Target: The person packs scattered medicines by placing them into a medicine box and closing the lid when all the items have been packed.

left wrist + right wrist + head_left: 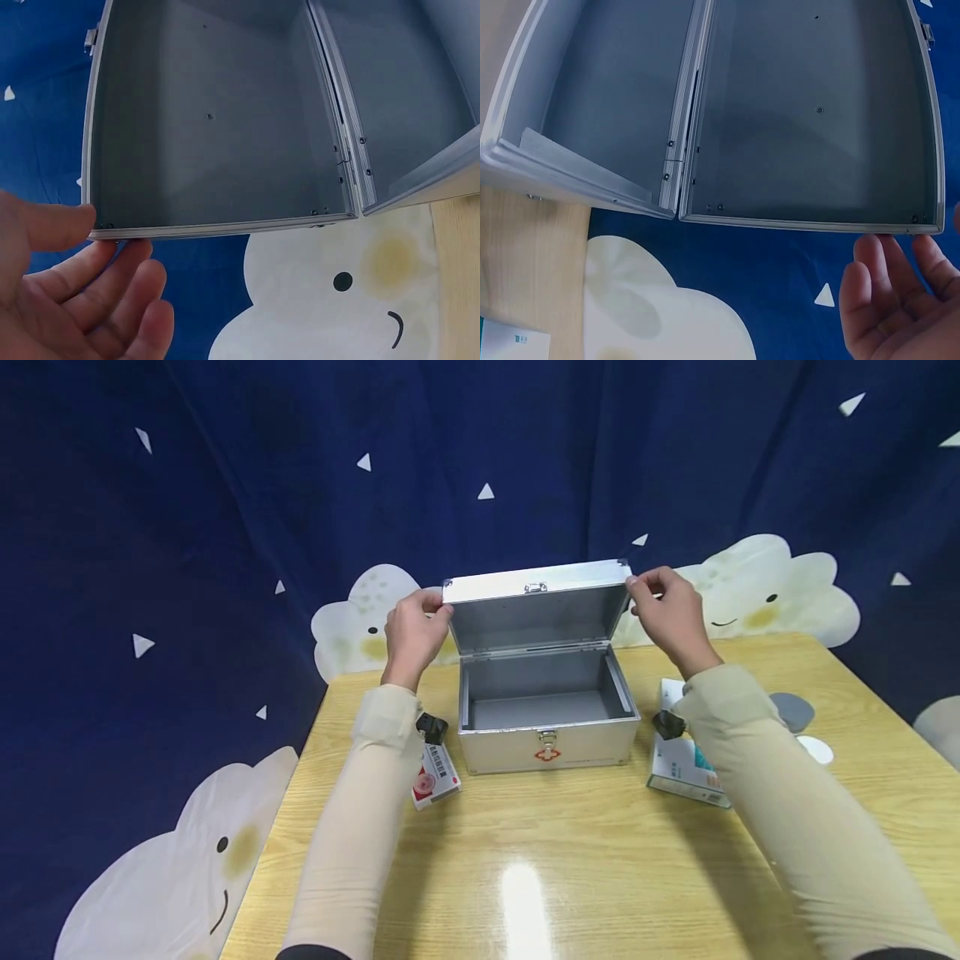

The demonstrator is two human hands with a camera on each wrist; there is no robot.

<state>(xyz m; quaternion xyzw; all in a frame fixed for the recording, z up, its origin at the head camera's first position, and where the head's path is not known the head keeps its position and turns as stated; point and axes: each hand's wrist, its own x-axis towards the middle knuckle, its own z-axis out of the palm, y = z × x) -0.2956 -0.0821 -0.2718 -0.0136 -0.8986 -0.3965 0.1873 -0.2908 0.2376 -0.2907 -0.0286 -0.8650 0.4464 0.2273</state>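
Observation:
A silver metal first-aid box (506, 753) with a red cross on its front stands on the table, its grey inside bare. The lid (534, 617) is tilted up on its rear hinge, with a small latch at its front edge. At the lid's left front corner, my left hand (415, 633) pinches the rim; thumb and fingers (139, 259) show on either side of it in the left wrist view. My right hand (672, 617) holds the right front corner. In the right wrist view its fingers (885, 277) touch the rim, and the thumb is mostly cut off.
Left of the box lies a red and white medicine carton (437, 777), partly behind my left forearm. On the right are a white and teal carton (678, 764), a grey disc (793, 712) and a white disc (816, 749). A dark blue curtain (480, 427) hangs behind the wooden table (585, 860).

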